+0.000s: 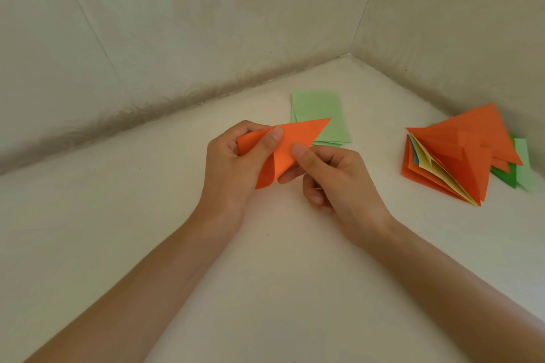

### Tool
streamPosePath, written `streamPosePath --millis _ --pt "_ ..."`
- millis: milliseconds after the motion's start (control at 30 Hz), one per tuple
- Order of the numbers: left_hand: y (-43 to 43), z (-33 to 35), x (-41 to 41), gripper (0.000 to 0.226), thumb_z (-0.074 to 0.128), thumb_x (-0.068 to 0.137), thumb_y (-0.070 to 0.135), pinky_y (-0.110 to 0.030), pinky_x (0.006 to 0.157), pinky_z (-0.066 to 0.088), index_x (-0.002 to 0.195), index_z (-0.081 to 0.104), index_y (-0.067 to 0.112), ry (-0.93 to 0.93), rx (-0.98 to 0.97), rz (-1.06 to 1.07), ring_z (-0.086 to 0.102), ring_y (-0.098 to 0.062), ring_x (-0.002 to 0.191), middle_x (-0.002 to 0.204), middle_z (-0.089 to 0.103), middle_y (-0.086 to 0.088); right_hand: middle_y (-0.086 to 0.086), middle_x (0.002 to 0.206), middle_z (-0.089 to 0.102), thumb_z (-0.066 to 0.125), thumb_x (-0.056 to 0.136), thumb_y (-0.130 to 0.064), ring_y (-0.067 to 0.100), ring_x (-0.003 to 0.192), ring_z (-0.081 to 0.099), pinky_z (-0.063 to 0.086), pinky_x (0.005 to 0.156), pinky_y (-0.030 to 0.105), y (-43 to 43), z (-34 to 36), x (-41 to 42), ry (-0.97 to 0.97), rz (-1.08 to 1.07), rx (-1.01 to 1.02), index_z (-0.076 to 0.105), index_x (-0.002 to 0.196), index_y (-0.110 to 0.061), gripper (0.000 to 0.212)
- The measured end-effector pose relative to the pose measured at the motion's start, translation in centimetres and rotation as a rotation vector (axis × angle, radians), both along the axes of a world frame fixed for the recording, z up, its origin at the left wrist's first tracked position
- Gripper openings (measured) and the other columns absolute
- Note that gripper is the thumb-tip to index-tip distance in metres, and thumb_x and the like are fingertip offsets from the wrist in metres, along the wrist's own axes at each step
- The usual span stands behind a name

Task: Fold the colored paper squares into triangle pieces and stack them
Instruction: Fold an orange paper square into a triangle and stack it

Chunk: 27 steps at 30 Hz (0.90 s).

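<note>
An orange paper piece (pixel 287 144), partly folded with one point sticking up to the right, is held above the table in the middle of the view. My left hand (pixel 233 165) grips its left side, thumb on top. My right hand (pixel 330 177) pinches its lower right edge between thumb and forefinger. Behind it lies a small stack of light green paper squares (pixel 321 115). At the right sits a stack of folded triangle pieces (pixel 460 153), orange on top, with yellow, blue and green layers showing at its edges.
The white table surface (pixel 177 215) ends at two pale patterned walls (pixel 177 23) that meet in a corner at the back right. The triangle stack lies close to the right wall.
</note>
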<state>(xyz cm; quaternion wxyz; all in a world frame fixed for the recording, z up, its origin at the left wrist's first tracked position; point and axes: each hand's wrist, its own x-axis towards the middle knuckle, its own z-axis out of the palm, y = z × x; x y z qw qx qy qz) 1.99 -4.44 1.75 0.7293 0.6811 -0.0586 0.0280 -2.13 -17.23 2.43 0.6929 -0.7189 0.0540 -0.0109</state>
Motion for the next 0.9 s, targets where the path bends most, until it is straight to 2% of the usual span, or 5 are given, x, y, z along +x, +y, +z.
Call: streamPosePath --millis 267,400,567,767,900 --pt "0.6 0.6 0.6 0.018 0.064 0.087 0.009 -0.014 0.055 0.041 0.071 0.063 0.015 0.099 0.107 -0.172 0.052 -0.001 0.056 0.059 0.060 0.011 0.003 0.062 0.055 0.054 0.093 -0.007 0.011 0.048 0.042 0.033 0.041 0.020 -0.9 -0.3 0.7 0.010 -0.114 0.046 0.061 0.075 -0.008 0.019" --pt "1.5 1.6 0.7 0.014 0.064 0.087 0.008 -0.008 0.050 0.036 0.073 0.062 0.008 0.135 0.383 -0.491 0.050 0.004 0.048 0.053 0.062 0.010 -0.001 0.065 0.052 0.054 0.089 -0.003 0.008 0.062 0.044 0.033 0.057 0.020 -1.6 -0.1 0.9 -0.007 -0.093 -0.123 0.058 0.066 -0.014 0.026" --pt "2.7 1.2 1.2 0.009 0.068 0.085 0.020 -0.009 0.059 0.039 0.078 0.069 0.016 0.066 0.419 -0.329 0.055 0.005 0.057 0.062 0.066 0.012 -0.008 0.066 0.052 0.056 0.088 -0.011 0.005 0.061 0.044 0.032 0.058 0.022 -1.8 0.7 0.4 0.066 0.153 -0.445 0.061 0.068 -0.016 0.021" --pt "2.8 -1.2 0.3 0.007 0.067 0.085 0.023 -0.031 0.068 0.042 0.092 0.069 0.021 -0.509 1.087 -0.226 0.055 -0.018 0.083 0.093 0.060 0.004 -0.001 0.093 0.051 0.057 0.087 -0.024 0.015 0.098 0.037 0.031 0.080 0.022 -1.6 -0.2 0.1 -0.017 0.176 -0.939 0.057 0.080 -0.021 0.008" --pt "3.0 -1.8 -1.0 0.033 0.041 0.081 0.019 -0.031 0.060 0.043 0.087 0.072 0.014 -0.794 1.220 -0.289 0.059 -0.024 0.071 0.084 0.063 0.000 -0.001 0.100 0.049 0.061 0.087 -0.030 0.015 0.097 0.037 0.032 0.087 0.027 -2.2 -1.3 0.0 -0.197 0.139 -1.018 0.060 0.102 -0.018 0.019"
